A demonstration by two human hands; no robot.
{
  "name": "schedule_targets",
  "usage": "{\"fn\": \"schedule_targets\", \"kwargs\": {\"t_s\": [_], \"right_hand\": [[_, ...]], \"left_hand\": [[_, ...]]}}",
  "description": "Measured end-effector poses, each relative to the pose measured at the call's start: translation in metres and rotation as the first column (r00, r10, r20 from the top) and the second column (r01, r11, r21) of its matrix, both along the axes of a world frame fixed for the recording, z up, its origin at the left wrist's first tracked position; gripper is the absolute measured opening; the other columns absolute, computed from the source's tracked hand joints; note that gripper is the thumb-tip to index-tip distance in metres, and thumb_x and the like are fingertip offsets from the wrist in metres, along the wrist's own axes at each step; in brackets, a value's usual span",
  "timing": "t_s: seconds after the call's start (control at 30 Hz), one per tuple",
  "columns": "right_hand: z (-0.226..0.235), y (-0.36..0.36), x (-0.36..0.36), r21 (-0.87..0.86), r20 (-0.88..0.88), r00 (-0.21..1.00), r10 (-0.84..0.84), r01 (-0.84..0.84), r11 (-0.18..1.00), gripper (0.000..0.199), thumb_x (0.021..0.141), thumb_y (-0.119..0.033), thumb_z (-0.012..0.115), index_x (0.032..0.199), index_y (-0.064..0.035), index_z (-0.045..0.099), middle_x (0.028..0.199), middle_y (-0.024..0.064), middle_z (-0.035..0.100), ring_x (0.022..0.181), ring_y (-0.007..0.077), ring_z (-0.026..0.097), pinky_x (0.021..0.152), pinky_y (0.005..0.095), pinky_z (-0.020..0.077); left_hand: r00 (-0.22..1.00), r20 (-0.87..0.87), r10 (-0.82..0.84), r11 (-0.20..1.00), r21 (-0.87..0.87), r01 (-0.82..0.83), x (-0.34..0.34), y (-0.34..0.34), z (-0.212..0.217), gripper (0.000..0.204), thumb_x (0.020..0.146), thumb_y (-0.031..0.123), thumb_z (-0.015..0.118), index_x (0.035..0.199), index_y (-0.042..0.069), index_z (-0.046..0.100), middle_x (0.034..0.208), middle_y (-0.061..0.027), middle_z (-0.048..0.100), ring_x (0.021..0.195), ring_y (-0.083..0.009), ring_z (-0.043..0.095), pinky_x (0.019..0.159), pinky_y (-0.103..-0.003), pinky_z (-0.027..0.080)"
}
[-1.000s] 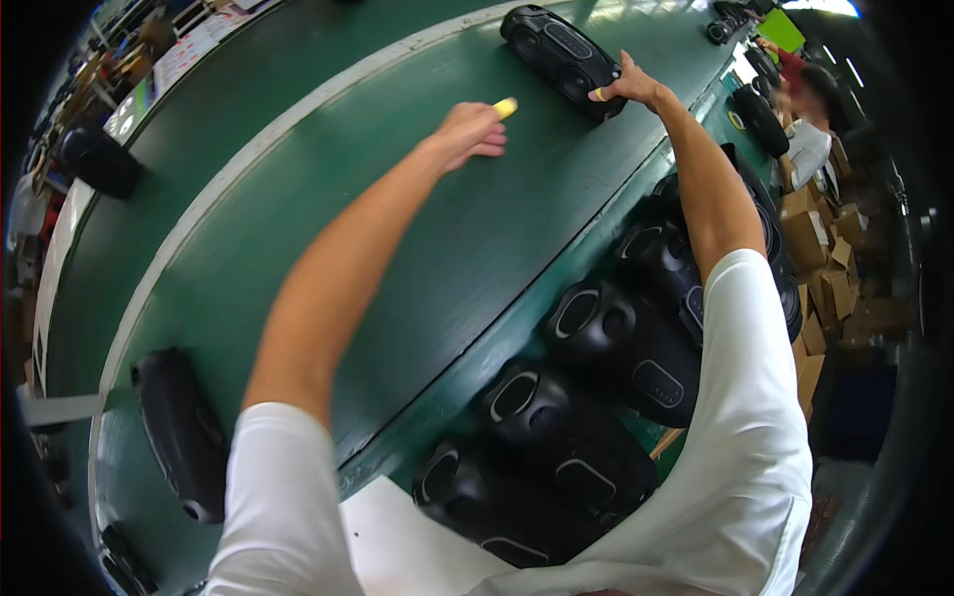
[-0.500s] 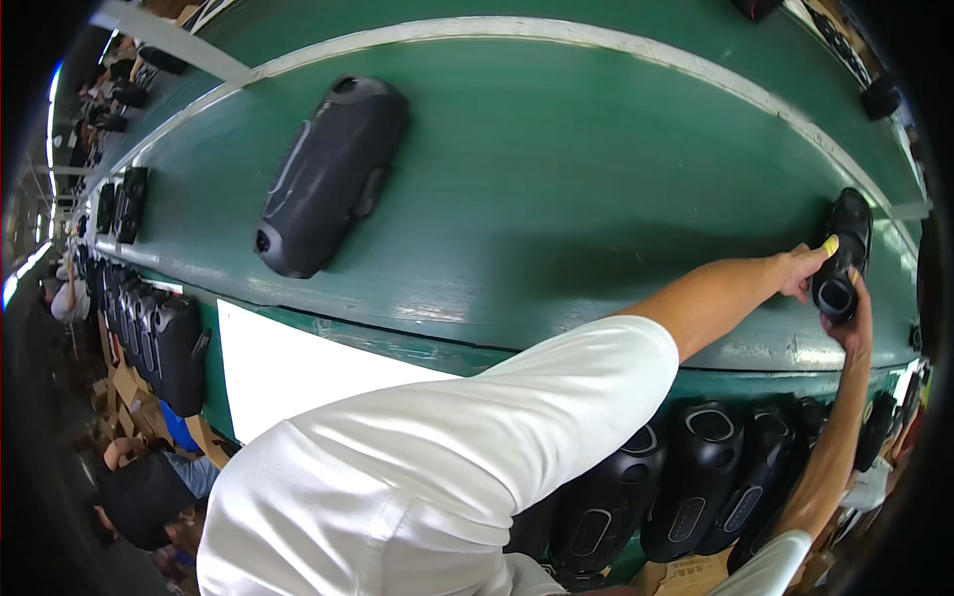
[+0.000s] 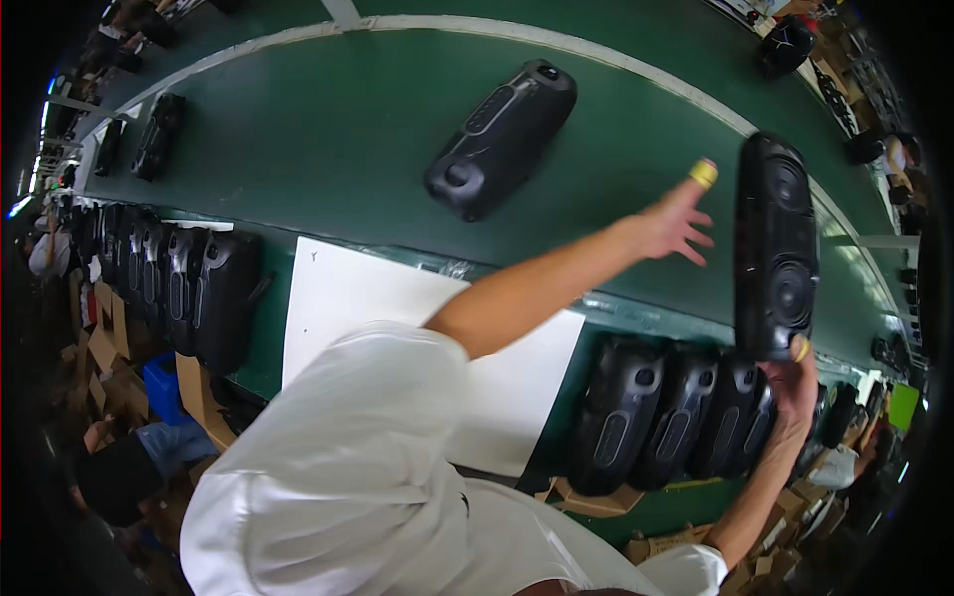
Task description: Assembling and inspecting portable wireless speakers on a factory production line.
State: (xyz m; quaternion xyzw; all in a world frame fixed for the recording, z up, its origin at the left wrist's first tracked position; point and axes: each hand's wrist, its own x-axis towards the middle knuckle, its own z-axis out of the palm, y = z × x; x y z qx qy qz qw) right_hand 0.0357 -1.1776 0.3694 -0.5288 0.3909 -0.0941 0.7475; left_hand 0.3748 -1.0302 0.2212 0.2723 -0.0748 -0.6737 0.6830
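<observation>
A long black speaker point(image 3: 777, 238) with two round drivers is held up on end over the green surface at the right. My right hand point(image 3: 792, 382) grips its lower end, the yellow-wrapped thumb against the casing. Left of the speaker and apart from it, my left hand point(image 3: 678, 217) has its fingers spread, with yellow wrapping on its thumb tip; nothing is in it. Another black speaker point(image 3: 504, 139) lies slantwise on the green surface, beyond my left forearm.
Several black speakers point(image 3: 616, 417) stand in a row at the near right, and more point(image 3: 221, 298) at the left. A white sheet point(image 3: 343, 308) lies before me. A pale rail point(image 3: 517, 33) borders the green surface point(image 3: 328, 129). A person in dark clothes point(image 3: 119, 477) is at lower left.
My left hand has let go of the held speaker and moved left, its fingers opening. My right hand has raised the speaker upright. The lying speaker appears farther right in view.
</observation>
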Motion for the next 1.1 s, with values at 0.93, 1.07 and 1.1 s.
{"fn": "schedule_targets", "kwargs": {"t_s": [0.93, 1.07, 1.1], "right_hand": [[-0.077, 0.492, 0.374, -0.781, -0.31, -0.025, 0.95, -0.563, -0.27, 0.127, 0.04, -0.007, 0.091, 0.162, -0.0087, 0.053, 0.153, 0.018, 0.065, 0.139, 0.0327, 0.063, 0.121, 0.0355, 0.0471], [-0.087, 0.526, 0.395, -0.743, -0.259, -0.132, 0.957, -0.606, -0.285, 0.126, 0.041, -0.002, 0.088, 0.161, -0.0109, 0.054, 0.153, 0.0175, 0.065, 0.136, 0.0332, 0.065, 0.12, 0.037, 0.0514], [-0.086, 0.53, 0.397, -0.721, -0.233, -0.146, 0.961, -0.637, -0.272, 0.123, 0.043, 0.0, 0.087, 0.161, -0.0111, 0.054, 0.154, 0.0173, 0.064, 0.137, 0.0345, 0.064, 0.121, 0.0383, 0.051]], "left_hand": [[0.269, 0.709, 0.652, 0.396, -0.017, -0.918, -0.116, 0.751, -0.033, 0.112, 0.079, 0.015, 0.099, 0.168, 0.005, 0.032, 0.153, -0.0147, 0.054, 0.143, -0.026, 0.056, 0.122, -0.04, 0.044], [0.133, 0.843, 0.521, 0.32, -0.049, -0.946, -0.133, 0.766, -0.031, 0.105, 0.08, 0.015, 0.098, 0.165, 0.004, 0.037, 0.148, -0.0149, 0.059, 0.138, -0.0265, 0.06, 0.119, -0.039, 0.045], [0.117, 0.858, 0.5, 0.301, -0.046, -0.953, -0.134, 0.767, -0.03, 0.102, 0.08, 0.016, 0.098, 0.163, 0.003, 0.039, 0.146, -0.0154, 0.061, 0.134, -0.0271, 0.062, 0.118, -0.038, 0.045]]}}
